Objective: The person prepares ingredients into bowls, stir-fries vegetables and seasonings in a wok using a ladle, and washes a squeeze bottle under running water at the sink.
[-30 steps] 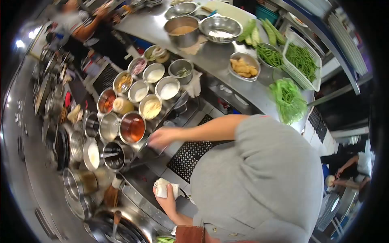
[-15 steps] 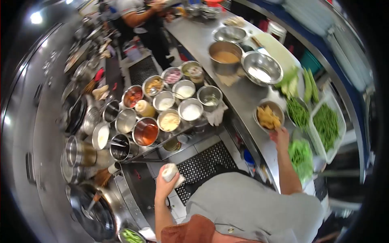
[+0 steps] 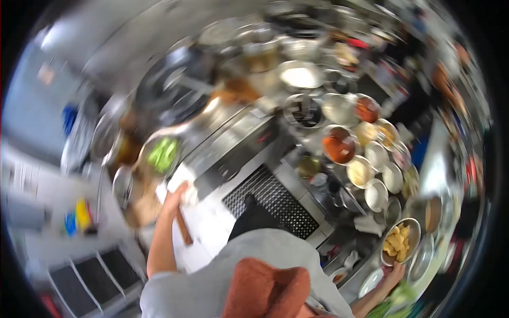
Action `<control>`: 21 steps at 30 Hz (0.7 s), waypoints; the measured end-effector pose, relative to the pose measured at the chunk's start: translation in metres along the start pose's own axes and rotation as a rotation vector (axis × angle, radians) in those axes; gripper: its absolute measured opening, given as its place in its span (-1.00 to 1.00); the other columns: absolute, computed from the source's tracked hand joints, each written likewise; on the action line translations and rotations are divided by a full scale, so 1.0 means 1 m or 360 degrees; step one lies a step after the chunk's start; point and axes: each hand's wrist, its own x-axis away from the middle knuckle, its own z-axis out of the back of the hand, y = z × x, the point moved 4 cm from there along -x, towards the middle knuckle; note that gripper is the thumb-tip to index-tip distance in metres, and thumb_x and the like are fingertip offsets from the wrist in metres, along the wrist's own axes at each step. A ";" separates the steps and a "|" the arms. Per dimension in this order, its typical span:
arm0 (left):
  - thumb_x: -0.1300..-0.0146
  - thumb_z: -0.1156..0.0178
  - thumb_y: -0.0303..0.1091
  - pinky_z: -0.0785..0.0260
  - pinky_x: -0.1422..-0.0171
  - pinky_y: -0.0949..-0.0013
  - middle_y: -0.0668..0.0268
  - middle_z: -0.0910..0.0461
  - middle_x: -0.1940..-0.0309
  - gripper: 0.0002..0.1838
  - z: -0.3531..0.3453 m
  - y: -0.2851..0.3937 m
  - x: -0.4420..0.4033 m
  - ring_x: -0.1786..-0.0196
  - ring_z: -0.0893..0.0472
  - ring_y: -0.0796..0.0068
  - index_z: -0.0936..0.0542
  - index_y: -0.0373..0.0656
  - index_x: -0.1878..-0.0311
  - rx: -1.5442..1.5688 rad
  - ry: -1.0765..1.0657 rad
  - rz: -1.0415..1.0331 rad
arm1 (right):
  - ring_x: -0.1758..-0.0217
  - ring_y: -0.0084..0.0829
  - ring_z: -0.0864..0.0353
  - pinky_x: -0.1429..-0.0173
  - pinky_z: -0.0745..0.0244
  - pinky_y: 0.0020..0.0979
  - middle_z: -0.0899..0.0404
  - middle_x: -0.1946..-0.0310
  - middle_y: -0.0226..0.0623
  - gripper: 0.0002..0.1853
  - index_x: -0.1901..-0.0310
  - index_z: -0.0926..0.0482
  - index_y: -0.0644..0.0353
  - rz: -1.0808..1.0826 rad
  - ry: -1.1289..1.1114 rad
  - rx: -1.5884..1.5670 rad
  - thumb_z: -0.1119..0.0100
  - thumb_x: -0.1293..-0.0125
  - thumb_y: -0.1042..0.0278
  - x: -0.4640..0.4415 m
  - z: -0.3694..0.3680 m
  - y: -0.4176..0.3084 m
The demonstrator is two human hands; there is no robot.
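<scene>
Golden, chunky food pieces (image 3: 395, 243) are held in a round steel bowl (image 3: 415, 229) on the steel worktop (image 3: 442, 169), probably placed there for easy reach. Bowl's near rim is met by the right hand (image 3: 391, 274), forearm stretched out sideways; blurred, can't tell if rim or food is pinched by the fingers. White bunched cloth (image 3: 184, 179) is gripped by the left hand (image 3: 174, 199), fingers curled round it, likely kept thick as heat padding; arm extended forward, near green cut vegetables (image 3: 163, 155). Brown handle (image 3: 184, 229) seen just below, unclear if held.
</scene>
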 end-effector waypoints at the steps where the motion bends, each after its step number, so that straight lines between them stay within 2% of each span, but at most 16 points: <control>1: -0.17 -0.29 0.01 -0.26 -0.29 0.34 0.23 -0.56 -0.08 -0.36 0.021 -0.006 0.017 -0.14 -0.50 0.37 -0.49 -0.27 -0.19 -0.0156 0.0279 0.0067 | 0.26 -0.55 -0.62 0.42 -0.55 -0.55 -0.57 0.09 -0.26 -0.56 -0.19 -0.39 0.26 0.0002 -0.0161 -0.0040 -0.07 -0.29 0.34 -0.016 -0.038 0.000; 2: -0.16 -0.28 0.05 -0.24 -0.29 0.33 0.24 -0.55 -0.07 -0.35 0.030 -0.010 0.034 -0.15 -0.49 0.38 -0.49 -0.24 -0.19 0.0012 0.0168 0.0102 | 0.27 -0.53 -0.63 0.44 -0.56 -0.56 -0.57 0.06 -0.24 -0.56 -0.19 -0.38 0.27 0.0017 -0.0348 -0.0201 -0.07 -0.28 0.38 -0.027 -0.084 0.001; 4: -0.25 -0.23 -0.01 -0.37 -0.08 0.40 0.36 -0.58 0.07 -0.50 0.040 -0.030 0.055 0.05 -0.54 0.51 -0.50 -0.16 -0.11 0.0041 0.0412 0.0107 | 0.27 -0.49 -0.63 0.50 -0.55 -0.57 -0.56 0.05 -0.23 -0.55 -0.19 -0.39 0.30 0.0004 -0.0604 -0.0166 -0.09 -0.28 0.36 -0.025 -0.188 -0.014; 5: -0.27 -0.20 0.04 -0.39 -0.08 0.37 0.34 -0.58 0.05 -0.48 0.042 -0.048 0.055 0.05 -0.56 0.49 -0.48 -0.13 -0.14 0.0118 0.0411 0.0211 | 0.28 -0.50 -0.63 0.49 -0.55 -0.56 -0.56 0.05 -0.23 -0.56 -0.17 -0.40 0.30 -0.0020 -0.0852 -0.0060 -0.11 -0.29 0.34 -0.040 -0.230 -0.003; 6: -0.29 -0.15 0.09 -0.40 -0.10 0.34 0.33 -0.59 0.05 -0.46 0.025 -0.042 0.065 0.04 -0.58 0.47 -0.46 -0.11 -0.16 0.0578 0.0185 0.0220 | 0.29 -0.51 -0.62 0.49 -0.55 -0.54 -0.57 0.07 -0.25 -0.59 -0.14 -0.43 0.30 -0.0056 -0.0897 -0.0125 -0.11 -0.29 0.35 -0.013 -0.286 -0.022; 7: -0.31 -0.10 0.13 -0.42 -0.09 0.30 0.31 -0.59 0.06 -0.44 0.015 -0.057 0.057 0.03 -0.59 0.45 -0.44 -0.08 -0.18 0.1094 0.0115 0.0293 | 0.30 -0.52 -0.62 0.49 -0.55 -0.53 -0.59 0.09 -0.27 -0.59 -0.15 -0.42 0.30 -0.0035 -0.1171 -0.0166 -0.09 -0.28 0.37 -0.003 -0.334 -0.027; 9: -0.34 -0.09 0.08 -0.39 -0.14 0.34 0.31 -0.57 0.03 -0.46 0.004 -0.068 0.043 -0.02 -0.56 0.47 -0.45 -0.15 -0.18 0.1542 0.0241 0.0105 | 0.32 -0.53 -0.63 0.52 -0.53 -0.54 -0.60 0.09 -0.27 -0.58 -0.18 -0.41 0.29 -0.0151 -0.1489 -0.0200 -0.03 -0.30 0.37 0.023 -0.416 -0.039; 11: -0.36 -0.07 0.03 -0.33 -0.20 0.39 0.30 -0.55 -0.03 -0.45 0.001 -0.024 0.065 -0.09 -0.52 0.48 -0.45 -0.25 -0.20 0.0882 0.0705 0.0083 | 0.45 -0.60 -0.62 0.55 -0.56 -0.57 -0.62 0.27 -0.28 -0.63 -0.10 -0.44 0.35 -0.0130 -0.1697 -0.0142 0.02 -0.27 0.42 0.034 -0.474 -0.047; 12: -0.36 -0.09 -0.03 -0.28 -0.25 0.43 0.31 -0.52 -0.08 -0.44 0.009 -0.032 0.071 -0.13 -0.49 0.48 -0.44 -0.32 -0.21 0.0808 0.0691 0.0003 | 0.51 -0.59 -0.61 0.56 -0.57 -0.57 -0.62 0.31 -0.27 -0.67 -0.05 -0.46 0.35 -0.0146 -0.1752 -0.0127 0.03 -0.26 0.43 0.042 -0.495 -0.059; 14: -0.33 -0.13 -0.11 -0.31 -0.24 0.39 0.25 -0.53 -0.06 -0.47 0.021 -0.027 0.103 -0.12 -0.50 0.46 -0.43 -0.32 -0.22 0.0795 0.0705 0.0120 | 0.60 -0.56 -0.59 0.59 -0.57 -0.57 -0.62 0.38 -0.26 -0.73 0.05 -0.48 0.35 -0.0159 -0.1789 -0.0116 0.03 -0.25 0.44 0.049 -0.524 -0.082; 15: -0.32 -0.13 -0.12 -0.39 -0.16 0.34 0.19 -0.56 -0.02 -0.49 0.029 -0.030 0.120 -0.04 -0.56 0.39 -0.44 -0.32 -0.19 0.0868 0.0731 0.0156 | 0.63 -0.54 -0.59 0.60 -0.57 -0.57 -0.62 0.40 -0.24 -0.75 0.09 -0.48 0.35 -0.0167 -0.1772 -0.0109 0.03 -0.24 0.44 0.049 -0.535 -0.089; 16: -0.29 -0.15 -0.13 -0.47 -0.04 0.30 0.14 -0.58 0.06 -0.49 0.038 -0.030 0.131 0.06 -0.60 0.31 -0.44 -0.33 -0.15 0.0976 0.0678 0.0035 | 0.64 -0.54 -0.58 0.60 -0.56 -0.57 -0.63 0.42 -0.25 -0.75 0.09 -0.48 0.35 -0.0161 -0.1778 -0.0131 0.03 -0.24 0.45 0.047 -0.542 -0.095; 17: -0.22 -0.20 -0.07 -0.50 0.01 0.28 0.10 -0.58 0.11 -0.42 0.040 -0.003 0.150 0.12 -0.62 0.27 -0.42 -0.34 -0.15 0.0924 0.0778 0.0160 | 0.64 -0.54 -0.58 0.60 -0.56 -0.57 -0.63 0.42 -0.25 -0.75 0.09 -0.48 0.35 -0.0172 -0.1770 -0.0126 0.03 -0.24 0.45 0.045 -0.547 -0.099; 18: -0.17 -0.24 -0.03 -0.51 0.02 0.28 0.10 -0.59 0.13 -0.37 0.048 0.007 0.155 0.13 -0.62 0.29 -0.41 -0.34 -0.15 0.1003 0.0662 0.0093 | 0.65 -0.55 -0.58 0.60 -0.56 -0.57 -0.62 0.43 -0.26 -0.75 0.09 -0.48 0.35 -0.0169 -0.1716 -0.0120 0.03 -0.23 0.45 0.042 -0.552 -0.103; 19: -0.13 -0.26 0.00 -0.50 0.02 0.32 0.13 -0.59 0.14 -0.32 0.047 0.041 0.159 0.13 -0.62 0.31 -0.40 -0.34 -0.16 0.0936 0.0749 0.0094 | 0.66 -0.55 -0.57 0.61 -0.55 -0.58 -0.62 0.45 -0.27 -0.75 0.09 -0.48 0.35 -0.0164 -0.1667 -0.0122 0.03 -0.23 0.44 0.039 -0.558 -0.106; 21: -0.19 -0.23 -0.09 -0.48 0.01 0.36 0.17 -0.59 0.14 -0.41 0.047 0.101 0.148 0.12 -0.62 0.36 -0.42 -0.34 -0.15 0.0692 0.0805 0.0058 | 0.66 -0.55 -0.57 0.61 -0.54 -0.58 -0.62 0.46 -0.28 -0.75 0.09 -0.49 0.34 -0.0164 -0.1655 -0.0099 0.02 -0.23 0.44 0.032 -0.576 -0.106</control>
